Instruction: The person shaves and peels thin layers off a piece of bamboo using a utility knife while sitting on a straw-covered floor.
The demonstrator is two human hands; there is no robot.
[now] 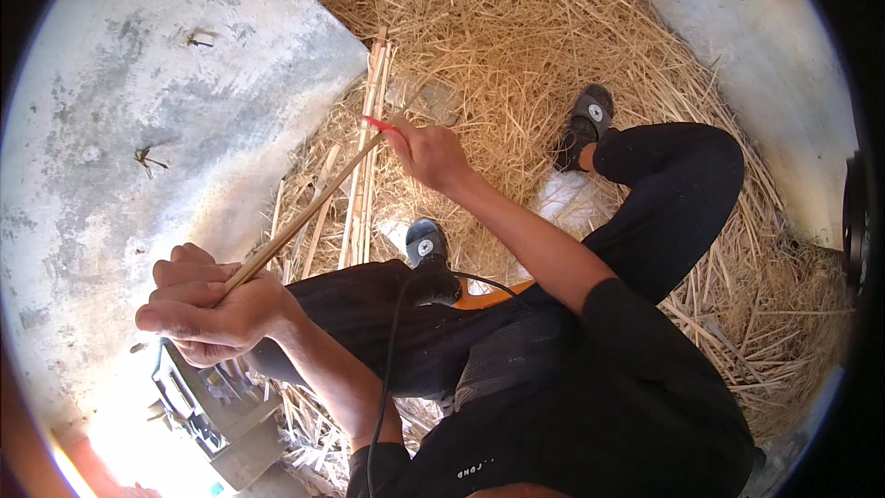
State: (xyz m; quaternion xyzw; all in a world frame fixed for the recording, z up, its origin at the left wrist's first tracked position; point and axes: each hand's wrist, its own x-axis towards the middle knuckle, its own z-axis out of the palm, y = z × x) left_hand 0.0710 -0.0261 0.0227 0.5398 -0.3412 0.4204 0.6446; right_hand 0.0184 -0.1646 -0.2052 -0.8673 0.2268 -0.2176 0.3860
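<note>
A long thin wooden stick (309, 210) slants from the lower left up toward the straw. Its near end is wrapped in my left hand (217, 304), the fingers curled round it and the thumb pressed along. Farther up, my right hand (431, 155) is closed on a small red object (381, 124), which crosses the stick and touches it. Whether the red piece is a handle or a blade cover cannot be made out. The stick's thin far end runs on past my right hand over the straw.
Several long split strips (359, 194) lie beyond the stick, beside a whitewashed wall (166, 120). Loose straw (516, 46) covers the floor. A dark boxy thing (217, 415) stands at lower left. A black cable (391, 350) hangs before me; an orange seat edge (489, 298) shows between my legs.
</note>
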